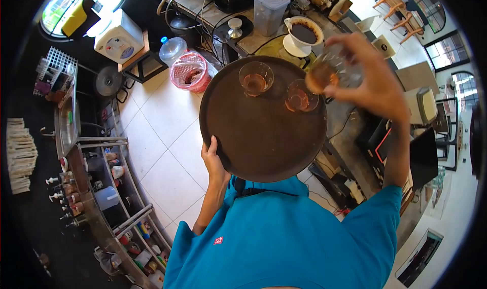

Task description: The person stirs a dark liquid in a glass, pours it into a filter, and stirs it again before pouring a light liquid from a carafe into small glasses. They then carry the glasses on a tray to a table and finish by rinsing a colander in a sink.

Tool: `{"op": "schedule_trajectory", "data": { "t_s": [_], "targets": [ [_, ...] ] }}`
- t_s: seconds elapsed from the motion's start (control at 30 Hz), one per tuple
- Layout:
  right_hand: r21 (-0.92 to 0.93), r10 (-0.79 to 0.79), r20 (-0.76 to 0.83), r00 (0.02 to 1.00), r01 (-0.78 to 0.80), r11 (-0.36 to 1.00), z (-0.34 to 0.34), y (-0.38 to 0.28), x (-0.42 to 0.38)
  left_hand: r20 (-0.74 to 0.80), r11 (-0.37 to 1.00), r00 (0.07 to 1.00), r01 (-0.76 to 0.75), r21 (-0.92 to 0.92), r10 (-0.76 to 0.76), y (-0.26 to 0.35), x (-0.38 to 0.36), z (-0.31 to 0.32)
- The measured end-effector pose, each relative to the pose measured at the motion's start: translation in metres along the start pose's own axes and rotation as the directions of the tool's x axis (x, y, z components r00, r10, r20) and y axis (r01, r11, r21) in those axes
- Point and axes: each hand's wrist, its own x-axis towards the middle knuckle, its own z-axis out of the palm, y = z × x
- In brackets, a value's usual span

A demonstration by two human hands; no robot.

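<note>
The left hand (213, 162) grips the round dark tray (261, 137) at its rim, at about 8 o'clock, fingers closed under the edge and thumb on top, holding it level in front of the blue-shirted chest. Two small glasses of amber drink already stand on the tray: one glass (255, 78) near 12 o'clock and a second glass (301, 96) at about 2 o'clock, close together but not touching. The right hand (378, 83) is clamped around a third glass (329, 71), also with amber liquid, held tilted and a little blurred just above the tray's rim at about 2 o'clock; it has not yet been set down. So, judging by how things lie, two glasses are loaded and the third is the one in hand, with most of the tray bare. Beyond the tray, on the tabletop (253, 43), stand a pour-over dripper with coffee grounds (303, 33) and a lidded plastic container (269, 10).
</note>
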Motion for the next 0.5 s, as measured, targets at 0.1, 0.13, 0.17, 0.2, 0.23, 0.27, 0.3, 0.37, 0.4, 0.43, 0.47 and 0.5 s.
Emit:
{"op": "schedule_trajectory", "data": {
  "t_s": [0.1,0.13,0.17,0.2,0.23,0.27,0.3,0.37,0.4,0.43,0.47,0.5],
  "targets": [
    [0.087,0.058,0.223,0.973,-0.079,0.993,0.039,-0.049,-0.023,0.02,1.0,0.999,0.03,-0.005,-0.03,-0.001,-0.001,-0.006],
    [0.093,0.038,0.224,0.974,-0.06,0.994,0.054,-0.062,-0.031,0.017,0.999,0.999,0.041,-0.014,-0.041,-0.001,0.001,-0.009],
    [0.096,0.022,0.229,0.973,-0.045,0.994,0.069,-0.071,-0.039,0.027,0.999,0.999,0.045,-0.011,-0.045,0.002,0.001,-0.01],
    [0.091,0.035,0.227,0.973,-0.057,0.994,0.089,-0.075,-0.044,0.061,0.999,0.997,0.051,-0.009,-0.051,0.006,0.0,-0.01],
    [0.086,0.037,0.203,0.978,-0.055,0.995,0.111,-0.081,-0.058,0.101,0.997,0.992,0.079,0.009,-0.08,0.007,-0.007,-0.013],
    [0.084,0.02,0.174,0.985,-0.035,0.996,0.127,-0.086,-0.065,0.099,0.993,0.989,0.108,0.05,-0.113,0.012,-0.012,-0.012],
    [0.077,0.038,0.158,0.987,-0.051,0.996,0.133,-0.091,-0.072,0.12,0.992,0.986,0.112,0.062,-0.119,0.013,-0.015,-0.013],
    [0.038,0.111,0.112,0.988,-0.115,0.993,0.135,-0.099,-0.083,0.171,0.993,0.978,0.111,0.039,-0.116,0.014,-0.022,-0.012],
    [0.01,0.125,0.141,0.982,-0.128,0.992,0.133,-0.101,-0.09,0.192,0.993,0.975,0.106,0.058,-0.115,0.013,-0.024,-0.013],
    [-0.002,0.158,0.109,0.981,-0.158,0.987,0.134,-0.103,-0.099,0.23,0.99,0.965,0.112,0.08,-0.128,0.012,-0.028,-0.013],
    [-0.011,0.167,0.09,0.982,-0.167,0.986,0.136,-0.105,-0.109,0.209,0.986,0.967,0.121,0.111,-0.142,0.01,-0.032,-0.013],
    [-0.017,0.18,0.072,0.981,-0.179,0.984,0.137,-0.107,-0.119,0.186,0.981,0.97,0.13,0.147,-0.157,0.008,-0.036,-0.014]
  ]
}}
